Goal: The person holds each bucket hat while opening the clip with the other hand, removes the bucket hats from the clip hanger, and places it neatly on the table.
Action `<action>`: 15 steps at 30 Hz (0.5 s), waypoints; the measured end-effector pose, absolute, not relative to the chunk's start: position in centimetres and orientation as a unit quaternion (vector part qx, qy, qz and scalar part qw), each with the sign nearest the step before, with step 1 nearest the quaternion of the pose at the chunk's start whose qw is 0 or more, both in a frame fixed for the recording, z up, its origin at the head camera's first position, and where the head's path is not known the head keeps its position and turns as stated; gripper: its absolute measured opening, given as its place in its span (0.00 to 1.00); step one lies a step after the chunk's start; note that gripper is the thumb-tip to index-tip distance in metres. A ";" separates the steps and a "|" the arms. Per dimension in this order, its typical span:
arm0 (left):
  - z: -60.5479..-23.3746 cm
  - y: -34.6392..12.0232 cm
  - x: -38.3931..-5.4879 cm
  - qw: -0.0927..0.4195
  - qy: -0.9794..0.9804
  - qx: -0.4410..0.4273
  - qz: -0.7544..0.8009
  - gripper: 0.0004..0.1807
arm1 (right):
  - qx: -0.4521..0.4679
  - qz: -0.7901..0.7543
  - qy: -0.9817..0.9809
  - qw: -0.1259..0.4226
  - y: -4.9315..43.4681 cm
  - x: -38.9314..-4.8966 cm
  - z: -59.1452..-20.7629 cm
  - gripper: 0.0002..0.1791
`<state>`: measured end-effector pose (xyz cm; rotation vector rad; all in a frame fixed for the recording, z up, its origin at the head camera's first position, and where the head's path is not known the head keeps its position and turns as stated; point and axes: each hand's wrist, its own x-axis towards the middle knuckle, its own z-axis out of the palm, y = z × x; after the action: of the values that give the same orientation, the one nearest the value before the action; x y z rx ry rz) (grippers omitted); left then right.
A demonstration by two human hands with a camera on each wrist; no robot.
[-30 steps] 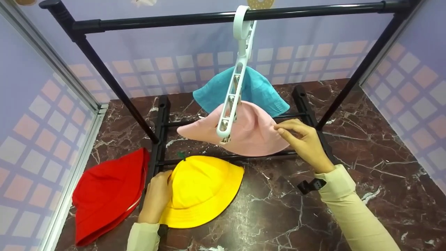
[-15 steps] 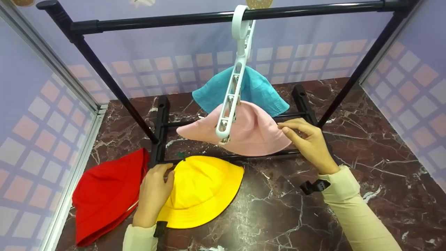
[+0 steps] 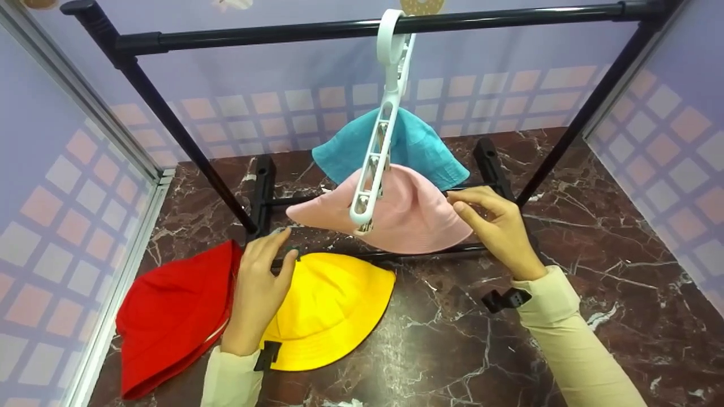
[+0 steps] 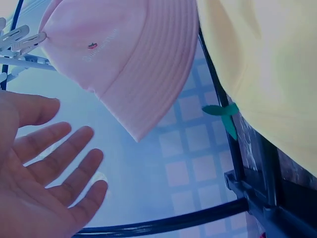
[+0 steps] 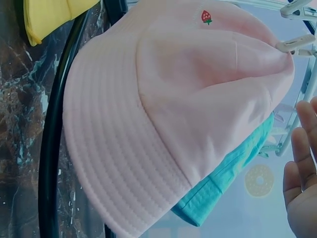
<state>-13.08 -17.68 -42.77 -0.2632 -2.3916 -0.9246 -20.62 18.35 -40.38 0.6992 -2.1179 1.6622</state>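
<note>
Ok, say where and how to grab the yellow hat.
I'd probably pinch the yellow hat by its near brim, coming from the person's side: that edge flares out uncovered, while the crown points toward the rack and the left hand hides part of the left side.

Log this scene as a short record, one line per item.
White hanger: hooked on black rack
Pink hat: clipped to hanger
Blue hat: behind pink hat
Red hat: left of yellow hat
Left hand: holds nothing, fingers spread
Right hand: holds nothing, beside pink hat
</note>
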 end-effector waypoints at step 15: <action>-41.5 -15.7 -15.6 0.280 -0.876 -0.155 -0.362 0.22 | 0.266 0.579 -0.749 0.182 16.8 -21.2 -39.0 0.13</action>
<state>-15.64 -15.66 -41.47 -0.4153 -2.3483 -0.9710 -21.25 16.78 -38.98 0.7513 -2.1133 1.6340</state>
